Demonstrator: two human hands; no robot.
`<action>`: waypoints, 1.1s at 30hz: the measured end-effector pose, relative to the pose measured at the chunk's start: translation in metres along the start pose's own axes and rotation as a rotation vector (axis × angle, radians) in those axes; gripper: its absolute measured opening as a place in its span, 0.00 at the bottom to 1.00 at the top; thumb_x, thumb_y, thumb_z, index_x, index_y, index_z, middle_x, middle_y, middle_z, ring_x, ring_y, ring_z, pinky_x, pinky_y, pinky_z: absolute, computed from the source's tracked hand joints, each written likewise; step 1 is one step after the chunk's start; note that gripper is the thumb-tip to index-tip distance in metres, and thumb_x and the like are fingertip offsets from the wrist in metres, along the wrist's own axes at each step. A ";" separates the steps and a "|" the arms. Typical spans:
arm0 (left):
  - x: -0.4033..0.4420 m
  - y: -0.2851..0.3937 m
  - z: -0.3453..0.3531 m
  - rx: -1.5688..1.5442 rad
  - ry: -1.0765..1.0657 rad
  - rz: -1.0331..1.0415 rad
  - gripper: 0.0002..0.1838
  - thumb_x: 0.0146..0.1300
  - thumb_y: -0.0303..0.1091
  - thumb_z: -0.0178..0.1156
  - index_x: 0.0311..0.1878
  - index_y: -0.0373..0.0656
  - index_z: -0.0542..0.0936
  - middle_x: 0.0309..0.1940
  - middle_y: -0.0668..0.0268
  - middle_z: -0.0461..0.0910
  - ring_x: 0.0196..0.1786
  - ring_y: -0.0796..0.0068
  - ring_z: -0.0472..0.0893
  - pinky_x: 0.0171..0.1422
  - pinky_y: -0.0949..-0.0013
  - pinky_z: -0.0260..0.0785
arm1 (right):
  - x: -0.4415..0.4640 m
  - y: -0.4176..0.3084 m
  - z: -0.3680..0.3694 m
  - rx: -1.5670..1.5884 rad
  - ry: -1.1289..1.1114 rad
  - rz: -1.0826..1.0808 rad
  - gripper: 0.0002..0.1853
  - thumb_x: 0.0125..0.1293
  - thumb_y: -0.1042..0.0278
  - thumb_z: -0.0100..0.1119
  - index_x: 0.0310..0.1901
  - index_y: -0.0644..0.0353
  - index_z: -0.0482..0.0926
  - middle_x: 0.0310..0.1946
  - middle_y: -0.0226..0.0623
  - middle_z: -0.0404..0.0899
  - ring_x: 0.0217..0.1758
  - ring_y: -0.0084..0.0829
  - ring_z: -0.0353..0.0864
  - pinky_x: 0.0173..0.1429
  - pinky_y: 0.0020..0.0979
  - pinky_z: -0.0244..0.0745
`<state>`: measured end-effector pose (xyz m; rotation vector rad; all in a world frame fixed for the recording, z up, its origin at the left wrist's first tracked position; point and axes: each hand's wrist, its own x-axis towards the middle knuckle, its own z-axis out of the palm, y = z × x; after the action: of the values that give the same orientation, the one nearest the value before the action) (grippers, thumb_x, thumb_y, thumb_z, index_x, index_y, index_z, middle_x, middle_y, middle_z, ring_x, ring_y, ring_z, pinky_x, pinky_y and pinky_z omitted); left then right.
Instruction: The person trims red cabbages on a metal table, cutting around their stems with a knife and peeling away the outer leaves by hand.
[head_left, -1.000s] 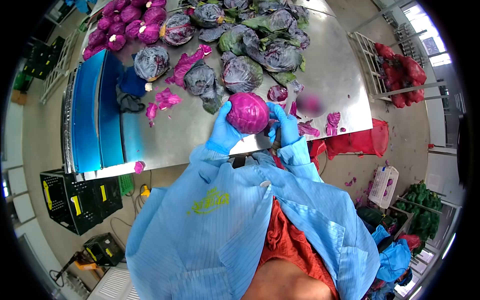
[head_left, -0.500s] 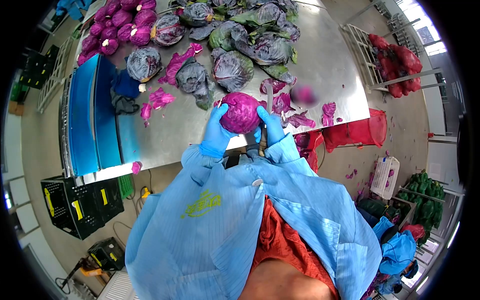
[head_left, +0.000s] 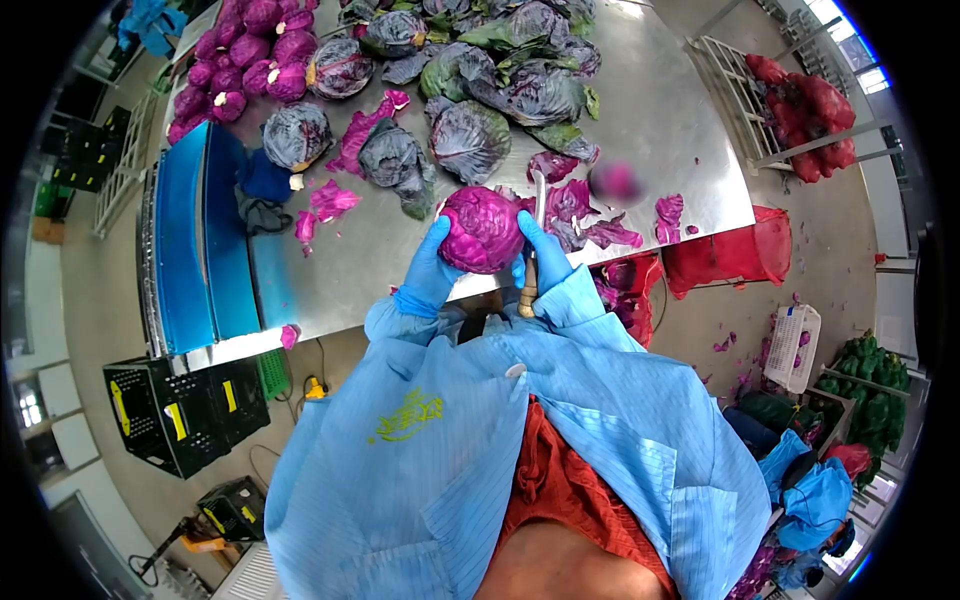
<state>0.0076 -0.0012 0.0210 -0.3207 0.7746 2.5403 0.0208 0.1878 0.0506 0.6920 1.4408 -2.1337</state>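
Note:
A trimmed red cabbage (head_left: 482, 230), smooth and bright purple, is held at the near edge of the metal table (head_left: 340, 270). My left hand (head_left: 430, 268), in a blue glove, grips its left side. My right hand (head_left: 545, 255), gloved too, presses the cabbage's right side with its fingers. That hand also holds a knife (head_left: 540, 203), its narrow, curved blade pointing away from me and its handle below. Purple leaf scraps (head_left: 572, 205) lie just beyond the blade. Farther off rests an untrimmed cabbage (head_left: 470, 142) with dark outer leaves.
Trimmed cabbages (head_left: 245, 50) are heaped at the far left, and untrimmed ones (head_left: 535, 85) at the back. A blue panel (head_left: 185, 250) stands along the left edge. Black crates (head_left: 185, 415) sit below left. A red mesh bag (head_left: 725, 255) hangs near the right edge.
The view has turned slightly, so the table and its surroundings sit farther right in the frame. Both hands keep their hold on the cabbage, and the knife stays in my right hand.

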 end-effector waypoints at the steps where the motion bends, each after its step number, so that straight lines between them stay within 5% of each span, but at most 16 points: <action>1: 0.002 -0.001 -0.005 -0.023 -0.016 0.005 0.31 0.68 0.47 0.57 0.69 0.41 0.63 0.66 0.55 0.68 0.66 0.56 0.71 0.72 0.51 0.64 | 0.001 0.002 0.000 0.005 -0.012 0.017 0.29 0.60 0.32 0.59 0.25 0.56 0.76 0.14 0.33 0.72 0.15 0.28 0.73 0.18 0.29 0.67; 21: -0.002 0.004 0.001 -0.234 -0.066 -0.038 0.38 0.66 0.60 0.52 0.72 0.45 0.60 0.69 0.52 0.63 0.70 0.49 0.66 0.73 0.40 0.58 | 0.003 -0.006 0.010 -0.137 -0.087 -0.080 0.29 0.64 0.40 0.60 0.24 0.64 0.75 0.13 0.38 0.74 0.10 0.29 0.73 0.10 0.28 0.65; 27: 0.002 0.004 -0.005 -0.221 -0.096 -0.036 0.40 0.65 0.63 0.51 0.72 0.46 0.59 0.69 0.52 0.63 0.70 0.48 0.65 0.71 0.38 0.58 | -0.008 -0.019 0.018 -0.274 0.046 -0.165 0.26 0.65 0.45 0.61 0.43 0.67 0.79 0.17 0.35 0.75 0.13 0.25 0.74 0.13 0.26 0.66; 28: 0.003 0.004 -0.008 -0.205 -0.096 -0.020 0.41 0.64 0.64 0.51 0.72 0.46 0.59 0.69 0.52 0.63 0.70 0.48 0.65 0.71 0.38 0.58 | -0.006 -0.018 0.016 -0.303 0.061 -0.252 0.28 0.65 0.47 0.63 0.55 0.65 0.75 0.19 0.33 0.76 0.15 0.22 0.74 0.16 0.25 0.67; 33: 0.005 0.006 -0.011 -0.193 -0.126 -0.002 0.46 0.58 0.61 0.61 0.72 0.44 0.58 0.69 0.52 0.63 0.69 0.50 0.66 0.73 0.42 0.59 | -0.022 -0.044 0.028 -0.449 0.069 -0.325 0.36 0.61 0.48 0.66 0.63 0.66 0.69 0.29 0.36 0.80 0.22 0.25 0.79 0.23 0.26 0.72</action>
<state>0.0013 -0.0106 0.0132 -0.2208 0.4832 2.6091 0.0063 0.1784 0.1044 0.3834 2.0967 -1.9087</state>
